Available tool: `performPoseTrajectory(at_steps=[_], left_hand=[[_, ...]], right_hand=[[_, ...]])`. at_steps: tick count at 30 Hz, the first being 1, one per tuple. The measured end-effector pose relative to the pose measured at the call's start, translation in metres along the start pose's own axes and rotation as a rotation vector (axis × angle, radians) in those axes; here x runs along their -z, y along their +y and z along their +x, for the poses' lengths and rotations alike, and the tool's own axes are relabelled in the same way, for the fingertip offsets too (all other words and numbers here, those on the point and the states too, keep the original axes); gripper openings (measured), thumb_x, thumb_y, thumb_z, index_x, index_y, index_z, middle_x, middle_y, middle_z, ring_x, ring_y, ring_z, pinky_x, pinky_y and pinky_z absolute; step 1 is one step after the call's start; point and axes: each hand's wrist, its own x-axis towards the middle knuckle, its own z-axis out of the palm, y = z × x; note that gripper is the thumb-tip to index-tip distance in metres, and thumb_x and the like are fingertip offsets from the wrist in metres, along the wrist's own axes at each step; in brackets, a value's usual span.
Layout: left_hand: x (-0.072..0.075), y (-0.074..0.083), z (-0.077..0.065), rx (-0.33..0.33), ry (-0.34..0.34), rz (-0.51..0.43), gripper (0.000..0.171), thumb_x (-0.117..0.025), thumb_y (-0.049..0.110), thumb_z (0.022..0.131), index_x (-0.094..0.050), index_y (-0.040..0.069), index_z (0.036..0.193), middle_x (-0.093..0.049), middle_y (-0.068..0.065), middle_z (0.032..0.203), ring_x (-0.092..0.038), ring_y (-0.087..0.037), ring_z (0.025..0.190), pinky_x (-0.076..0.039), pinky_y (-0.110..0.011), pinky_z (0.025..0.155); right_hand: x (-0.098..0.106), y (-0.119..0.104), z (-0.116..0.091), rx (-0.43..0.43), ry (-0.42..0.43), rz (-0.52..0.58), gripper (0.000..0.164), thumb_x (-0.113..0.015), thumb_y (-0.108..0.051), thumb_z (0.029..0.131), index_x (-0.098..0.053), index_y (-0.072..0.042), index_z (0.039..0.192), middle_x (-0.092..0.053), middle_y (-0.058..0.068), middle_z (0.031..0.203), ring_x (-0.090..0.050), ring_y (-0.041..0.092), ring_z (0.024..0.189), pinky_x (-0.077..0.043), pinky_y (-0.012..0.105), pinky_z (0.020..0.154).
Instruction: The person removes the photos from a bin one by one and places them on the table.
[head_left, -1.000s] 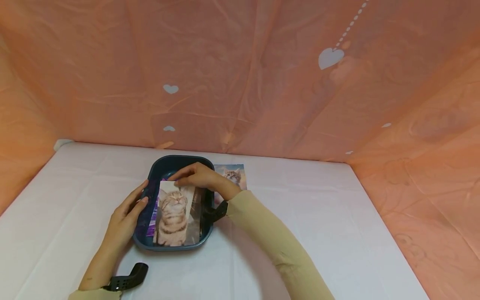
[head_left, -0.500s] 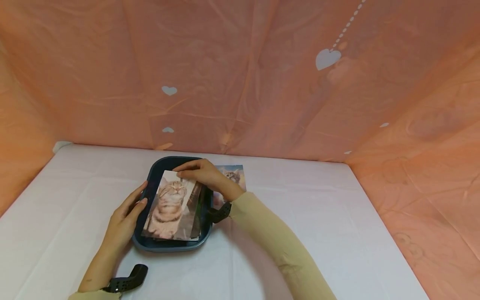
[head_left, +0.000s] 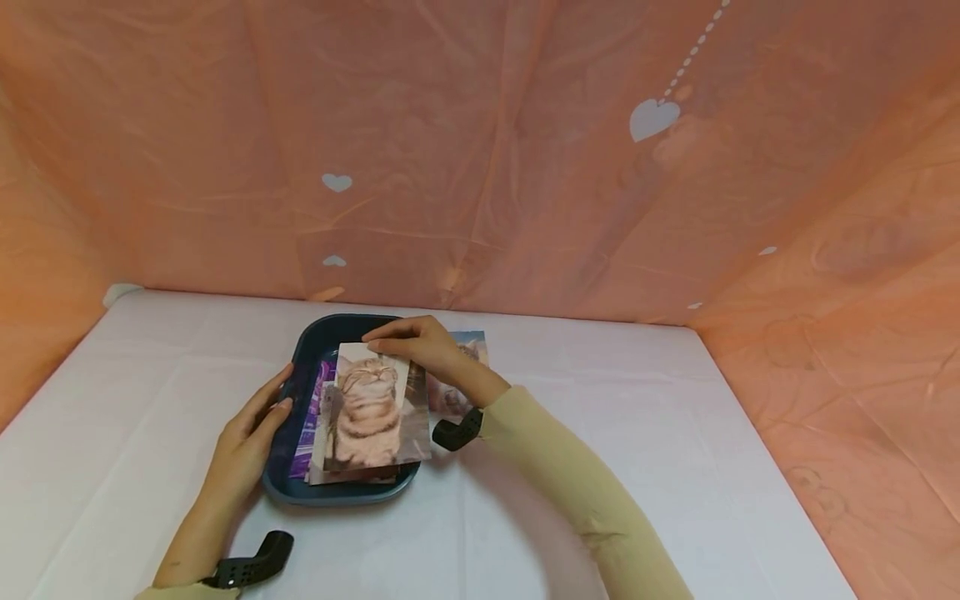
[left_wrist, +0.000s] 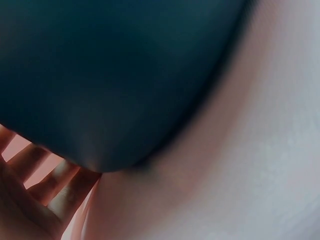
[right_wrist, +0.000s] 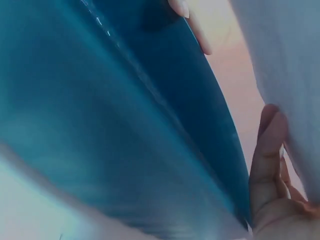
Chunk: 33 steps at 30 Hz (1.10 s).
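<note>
My right hand (head_left: 427,343) pinches the top edge of a photo card (head_left: 367,417) showing a ginger tabby kitten with closed eyes. This card hangs tilted over the right part of a dark blue tray (head_left: 341,499). In the right wrist view, the card's pale back (right_wrist: 280,55) stands between thumb and fingers. My left hand (head_left: 247,437) rests against the tray's left side, fingertips and thumb tip at the rim. Its extended fingers (left_wrist: 67,192) touch the tray's wall in the left wrist view. Inside the tray lie more cards, one of them purple (head_left: 302,458), partly hidden by the kitten card.
Right of the tray, another cat picture card (head_left: 471,338) lies on the white tablecloth (head_left: 600,417), partly covered by my right hand and forearm. An orange-pink sheet (head_left: 465,167) with pale hearts rises behind and at both sides of the table.
My right hand swung the kitten card left across the tray, then back right and up, uncovering the purple card again. My left hand has stayed at the tray's side.
</note>
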Motion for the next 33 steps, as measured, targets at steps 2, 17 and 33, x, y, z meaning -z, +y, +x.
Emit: performPoseTrajectory(at_steps=[2, 17, 33], left_hand=[[0.000, 0.000, 0.000, 0.000, -0.002, -0.019, 0.050, -0.041, 0.034, 0.103, -0.031, 0.024, 0.151, -0.032, -0.021, 0.153, -0.035, -0.040, 0.132, -0.026, -0.063, 0.105], [-0.001, 0.001, -0.001, 0.021, -0.012, -0.054, 0.051, -0.040, 0.038, 0.102, -0.030, 0.027, 0.151, -0.028, -0.020, 0.154, -0.028, -0.044, 0.136, -0.022, -0.065, 0.106], [-0.001, -0.001, -0.001, 0.052, -0.021, -0.068, 0.053, -0.041, 0.039, 0.102, -0.028, 0.028, 0.152, -0.023, -0.019, 0.157, -0.019, -0.044, 0.142, -0.014, -0.067, 0.108]], right_hand=[[0.004, 0.000, -0.002, -0.017, 0.008, -0.001, 0.023, -0.068, -0.020, 0.090, -0.073, -0.011, 0.111, -0.071, 0.002, 0.108, -0.058, 0.006, 0.076, -0.046, 0.024, 0.066], [0.040, 0.011, -0.023, 0.016, 0.095, -0.033, 0.027, -0.070, -0.020, 0.088, -0.072, -0.007, 0.111, -0.069, 0.005, 0.114, -0.065, 0.012, 0.096, -0.052, 0.026, 0.074], [0.088, 0.031, -0.042, 0.029, 0.251, -0.026, 0.026, -0.070, -0.014, 0.087, -0.071, -0.002, 0.110, -0.067, 0.008, 0.118, -0.061, 0.014, 0.105, -0.050, 0.028, 0.085]])
